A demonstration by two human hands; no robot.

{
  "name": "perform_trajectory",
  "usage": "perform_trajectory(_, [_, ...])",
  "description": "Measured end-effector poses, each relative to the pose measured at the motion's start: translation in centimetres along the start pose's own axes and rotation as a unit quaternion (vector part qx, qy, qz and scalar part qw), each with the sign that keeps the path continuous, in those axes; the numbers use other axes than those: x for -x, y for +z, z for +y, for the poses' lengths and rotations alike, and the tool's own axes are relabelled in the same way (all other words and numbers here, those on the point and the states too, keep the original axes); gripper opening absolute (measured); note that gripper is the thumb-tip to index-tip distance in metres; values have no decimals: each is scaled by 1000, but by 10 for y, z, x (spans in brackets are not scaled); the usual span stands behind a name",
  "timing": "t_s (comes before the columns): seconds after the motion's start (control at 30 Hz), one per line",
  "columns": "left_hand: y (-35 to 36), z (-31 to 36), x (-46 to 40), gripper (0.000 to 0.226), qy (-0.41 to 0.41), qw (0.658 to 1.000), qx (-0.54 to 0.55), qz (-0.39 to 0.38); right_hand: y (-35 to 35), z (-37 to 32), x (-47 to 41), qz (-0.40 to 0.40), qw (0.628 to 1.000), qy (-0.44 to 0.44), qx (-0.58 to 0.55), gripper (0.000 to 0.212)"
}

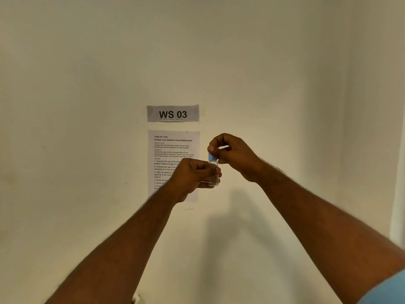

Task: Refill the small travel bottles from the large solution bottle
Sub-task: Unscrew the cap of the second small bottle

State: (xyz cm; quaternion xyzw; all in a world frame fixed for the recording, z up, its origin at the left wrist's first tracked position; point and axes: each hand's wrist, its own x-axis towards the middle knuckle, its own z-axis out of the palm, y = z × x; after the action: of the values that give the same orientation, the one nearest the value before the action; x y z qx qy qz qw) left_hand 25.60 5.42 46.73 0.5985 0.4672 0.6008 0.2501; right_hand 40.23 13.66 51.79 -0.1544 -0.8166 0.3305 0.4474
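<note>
**Small travel bottle held up, cap under the right fingers**

Obs: small travel bottle [213,173] is clear, upright, raised in mid-air in front of the wall, centre of view. Blue cap [211,156] sits on its neck. No liquid level can be made out through the wall; contents cannot be told.

Left hand [195,174]: grip closed round the bottle body, fingers wrapped across the lower part, fingertip showing at the right side of the glass. Right hand [230,153]: grip closed from above, thumb and fingertips pinching the blue cap.

Judgement: cap is being turned, on or off cannot be told from this one view. Bottle likely very light, stiff, smooth-walled; if glass, breakable when dropped. Best hold is round the body, low, as now, leaving the neck free; the cap wants only a light fingertip pinch. A smooth clear wall may slip under torque, so the left hold must be firm.

Surroundings: large solution bottle not in view; no surface in view. Behind the hands, on the wall, a "WS 03" sign [173,113] above a printed task sheet [173,148], partly hidden by the left hand.
</note>
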Motion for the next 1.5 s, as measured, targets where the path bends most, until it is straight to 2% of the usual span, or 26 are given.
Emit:
perform_trajectory(0.07, [-2, 2, 0, 20, 0, 1000, -8, -4, 2, -1, 0, 29, 999, -1, 27, 30])
perform_trajectory(0.23, [-5, 5, 3, 20, -5, 1000, -11, -4, 3, -8, 3, 17, 1000, 3, 5, 16])
perform_trajectory(0.33, [-5, 8, 5, 18, -1, 1000, -7, -4, 4, -15, 5, -15, 1000, 10, -5, 25])
perform_trajectory(0.5, [-6, 12, 8, 17, 8, 1000, -7, -14, 10, -18, 9, 24, 1000, 6, 1, 29])
perform_trajectory(0.7, [-9, 10, 11, 19, 5, 1000, -9, -12, 9, -25, 13, -23, 999, 31, -35, 33])
perform_trajectory(0.87, [-11, 11, 13, 19, 4, 1000, -3, -27, 15, -25, 15, 33, 999, 34, 1, 35])
perform_trajectory(1.03, [-15, 10, 15, 18, 7, 1000, -7, -26, 11, -29, 17, -20, 998, 52, -18, 35])
perform_trajectory(1.13, [-17, 10, 16, 17, 8, 1000, -3, -24, 14, -30, 17, -13, 998, 67, -12, 39])
perform_trajectory(1.27, [-18, 7, 20, 16, 2, 1000, 5, -30, 21, -28, 20, 14, 999, 32, 30, 25])
perform_trajectory(1.4, [-17, -1, 28, 11, -6, 999, 14, -34, 21, -32, 25, 56, 996, 2, -63, 19])
perform_trajectory(1.5, [-15, -16, 40, 10, -19, 999, 24, -35, 20, -26, 39, 75, 984, 17, -162, 19])
